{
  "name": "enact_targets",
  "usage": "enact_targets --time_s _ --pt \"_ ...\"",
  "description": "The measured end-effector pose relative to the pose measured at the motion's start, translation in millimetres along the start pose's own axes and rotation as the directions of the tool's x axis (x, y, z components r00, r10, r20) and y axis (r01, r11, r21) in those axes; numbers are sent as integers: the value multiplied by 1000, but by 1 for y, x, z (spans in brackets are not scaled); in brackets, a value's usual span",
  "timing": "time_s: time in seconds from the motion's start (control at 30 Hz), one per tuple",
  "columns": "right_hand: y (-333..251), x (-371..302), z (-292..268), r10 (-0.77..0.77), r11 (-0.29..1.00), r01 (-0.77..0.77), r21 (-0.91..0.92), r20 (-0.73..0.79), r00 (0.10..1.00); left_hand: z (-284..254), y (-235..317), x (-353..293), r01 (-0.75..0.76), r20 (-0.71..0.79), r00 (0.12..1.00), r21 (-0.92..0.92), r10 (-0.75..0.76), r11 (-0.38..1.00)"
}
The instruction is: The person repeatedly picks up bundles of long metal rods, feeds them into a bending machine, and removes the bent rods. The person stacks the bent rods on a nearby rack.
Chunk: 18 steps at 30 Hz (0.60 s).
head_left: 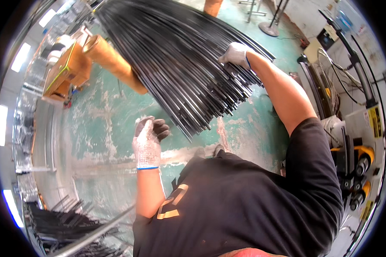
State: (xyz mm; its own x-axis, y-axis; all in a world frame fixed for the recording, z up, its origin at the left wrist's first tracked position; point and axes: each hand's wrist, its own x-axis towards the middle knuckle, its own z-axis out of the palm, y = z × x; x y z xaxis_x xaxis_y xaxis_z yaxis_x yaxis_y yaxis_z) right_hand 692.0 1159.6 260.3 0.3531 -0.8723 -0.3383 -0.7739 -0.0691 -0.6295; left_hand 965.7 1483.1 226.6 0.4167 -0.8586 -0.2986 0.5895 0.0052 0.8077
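A wide bundle of long, thin black rods [171, 55] spreads in front of me, its uneven near ends pointing toward my body. My right hand [236, 55], in a whitish knitted glove, is closed at the right side of the bundle. Its fingers curl down onto the rods, and their tips are partly hidden. My left hand [148, 143], in a glove with a grey palm and fingertips, is raised left of the rod ends, apart from them. Its fingers bend loosely with nothing visible between them.
Orange-brown rollers [116, 64] show beneath the bundle. An orange-brown box [68, 70] stands left of it. Machinery with yellow-and-black parts [362, 160] lines my right side. More black rods [60, 225] lie at lower left, near a grey metal bar [96, 233]. The worn floor [96, 124] is green.
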Motion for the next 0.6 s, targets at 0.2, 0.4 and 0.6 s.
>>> enact_targets --time_s 0.2,0.4,0.6 --pt "-15 -159 -7 269 943 -272 -192 -42 962 69 -8 57 177 369 909 75 -192 981" --pt "38 -375 12 282 849 -407 -337 -364 888 133 -38 163 449 466 773 79 -432 890" --pt "133 -577 91 230 643 -705 -299 -803 550 218 -57 208 635 505 693 -91 -515 767"
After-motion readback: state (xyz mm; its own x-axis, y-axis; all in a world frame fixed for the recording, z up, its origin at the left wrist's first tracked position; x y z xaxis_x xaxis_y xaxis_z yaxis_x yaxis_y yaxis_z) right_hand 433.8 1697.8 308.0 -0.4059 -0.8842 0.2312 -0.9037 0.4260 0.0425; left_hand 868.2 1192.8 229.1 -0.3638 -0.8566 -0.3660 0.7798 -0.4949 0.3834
